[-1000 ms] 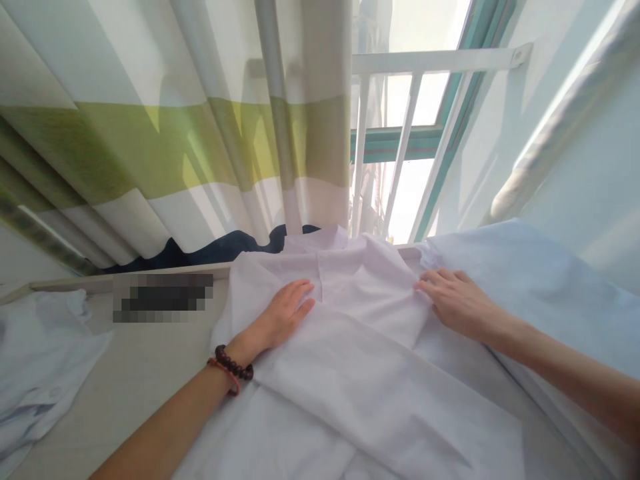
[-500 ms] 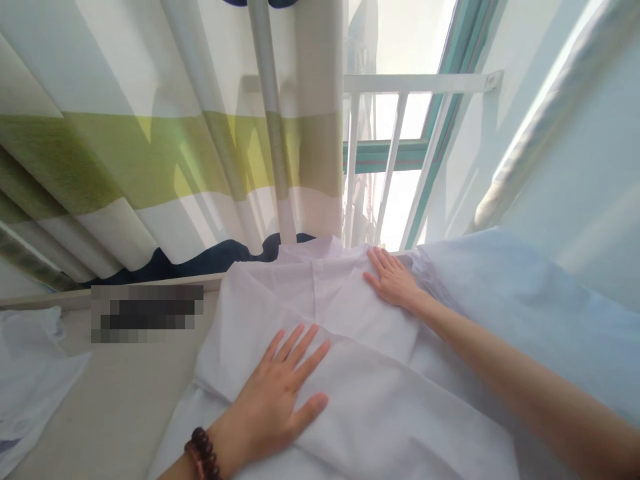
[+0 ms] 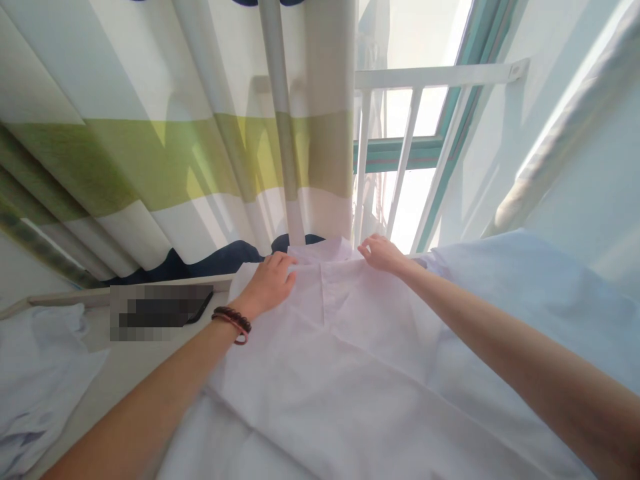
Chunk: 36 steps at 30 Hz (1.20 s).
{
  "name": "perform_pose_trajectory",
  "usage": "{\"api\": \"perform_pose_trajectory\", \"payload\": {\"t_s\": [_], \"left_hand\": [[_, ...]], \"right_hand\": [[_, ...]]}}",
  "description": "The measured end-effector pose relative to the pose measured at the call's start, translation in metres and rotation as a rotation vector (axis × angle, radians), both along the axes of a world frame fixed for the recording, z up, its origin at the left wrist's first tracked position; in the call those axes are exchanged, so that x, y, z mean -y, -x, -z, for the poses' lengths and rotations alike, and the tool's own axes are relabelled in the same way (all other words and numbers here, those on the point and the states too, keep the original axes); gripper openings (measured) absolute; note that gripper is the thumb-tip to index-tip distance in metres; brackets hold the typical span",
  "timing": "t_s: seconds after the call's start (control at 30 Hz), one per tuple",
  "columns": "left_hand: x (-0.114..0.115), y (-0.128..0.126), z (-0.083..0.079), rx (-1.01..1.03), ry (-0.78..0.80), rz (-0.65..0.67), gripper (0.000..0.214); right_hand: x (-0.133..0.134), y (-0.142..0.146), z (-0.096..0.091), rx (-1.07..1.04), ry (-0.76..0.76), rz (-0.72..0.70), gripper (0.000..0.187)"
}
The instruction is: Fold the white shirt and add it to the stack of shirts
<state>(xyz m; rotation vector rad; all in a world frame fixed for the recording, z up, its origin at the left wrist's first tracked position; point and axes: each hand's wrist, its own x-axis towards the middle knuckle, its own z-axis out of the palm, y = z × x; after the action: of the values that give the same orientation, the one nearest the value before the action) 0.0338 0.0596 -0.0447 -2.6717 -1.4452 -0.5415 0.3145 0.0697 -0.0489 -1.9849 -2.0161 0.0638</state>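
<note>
A white shirt lies spread out in front of me, its collar toward the curtain and a placket running down from it. My left hand, wearing dark bead bracelets, is at the shirt's upper edge left of the collar, fingers bent and closed on the cloth. To the right of the collar, my right hand pinches the upper edge between thumb and curled fingers. Parts of the fingertips of both hands are hard to make out.
More white cloth is heaped on the right, and another white garment lies at the left. A pixelated dark object rests on the pale surface. Behind stand a striped curtain, a white railing and a window.
Both hands lay flat on the shirt before. My left hand has moved up and away to the shirt's upper edge; the right has lifted slightly and curled its fingers there. The view has shifted slightly.
</note>
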Motion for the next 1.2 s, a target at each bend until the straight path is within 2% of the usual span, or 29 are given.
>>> {"api": "perform_pose_trajectory", "payload": {"t_s": [0.07, 0.13, 0.3, 0.47, 0.6, 0.67, 0.77, 0.87, 0.93, 1.03, 1.2], "left_hand": [[-0.036, -0.003, -0.005, 0.017, -0.001, -0.071, 0.032], [-0.063, -0.004, -0.004, 0.018, 0.029, -0.121, 0.031], [-0.097, -0.002, 0.010, 0.066, 0.160, -0.209, 0.036], [-0.108, 0.000, 0.019, 0.209, 0.234, -0.176, 0.033], [-0.113, 0.000, 0.007, 0.348, 0.183, -0.086, 0.020], [-0.116, 0.002, -0.007, 0.424, 0.147, -0.052, 0.020], [-0.121, 0.004, -0.034, 0.529, 0.107, -0.031, 0.023], [-0.122, 0.006, -0.058, 0.659, 0.074, -0.006, 0.023], [-0.121, 0.005, -0.069, 0.723, 0.063, 0.024, 0.022], [-0.120, 0.003, -0.074, 0.724, 0.041, 0.038, 0.019], [-0.129, 0.001, -0.063, 0.605, -0.127, -0.046, 0.017]], "right_hand": [[-0.013, 0.005, -0.001, -0.017, 0.010, -0.031, 0.033], [-0.025, 0.010, -0.001, -0.046, 0.024, -0.045, 0.032], [-0.049, 0.014, 0.000, -0.182, 0.104, -0.020, 0.047], [-0.060, 0.014, 0.009, -0.317, 0.165, 0.013, 0.053], [-0.060, 0.016, 0.008, -0.359, 0.096, -0.005, 0.040], [-0.058, 0.016, -0.005, -0.372, 0.015, -0.042, 0.032], [-0.054, 0.013, -0.036, -0.376, -0.131, -0.084, 0.017], [-0.051, 0.009, -0.063, -0.379, -0.306, -0.098, 0.015], [-0.050, 0.009, -0.073, -0.386, -0.401, -0.110, 0.015], [-0.053, 0.010, -0.073, -0.367, -0.433, -0.095, 0.016], [-0.063, 0.019, -0.052, -0.259, -0.379, -0.045, 0.025]]}}
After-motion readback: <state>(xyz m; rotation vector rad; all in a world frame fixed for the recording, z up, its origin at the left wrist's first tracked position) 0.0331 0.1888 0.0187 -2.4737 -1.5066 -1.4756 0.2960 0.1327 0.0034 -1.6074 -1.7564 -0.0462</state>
